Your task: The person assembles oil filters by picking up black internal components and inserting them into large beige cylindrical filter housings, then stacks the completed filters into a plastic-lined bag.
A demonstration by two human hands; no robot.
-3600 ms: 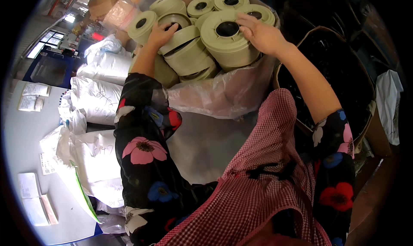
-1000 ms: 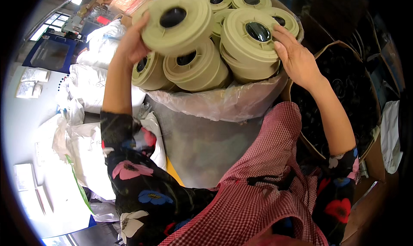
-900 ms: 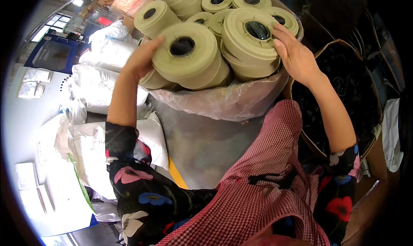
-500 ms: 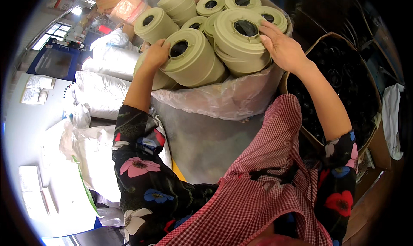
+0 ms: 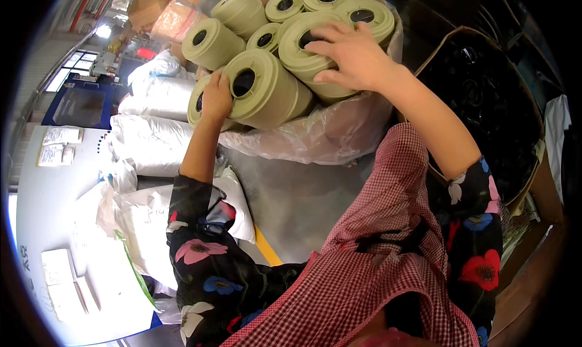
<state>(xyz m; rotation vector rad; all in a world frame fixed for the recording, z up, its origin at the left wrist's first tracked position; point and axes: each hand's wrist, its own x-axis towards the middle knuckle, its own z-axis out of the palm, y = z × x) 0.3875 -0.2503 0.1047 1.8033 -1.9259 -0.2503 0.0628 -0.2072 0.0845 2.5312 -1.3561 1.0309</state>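
Observation:
Several pale green ringed plastic cylinders, each with a dark round hole in its end, are packed in a round container lined with clear plastic. My left hand is closed at the left rim of the front cylinder, its fingertips partly hidden. Another cylinder lies tilted just left of that hand. My right hand is spread over the top of the tall cylinder at the right, fingers apart by its hole.
To the right stands an open cardboard box full of shiny black parts. White sacks are piled on the left, beside a white panel with papers on it. Grey floor shows below the container.
My right hand has moved left from the tall cylinder's right edge to over its top, with the fingers spreading. My left hand has slid slightly lower along the front cylinder's rim.

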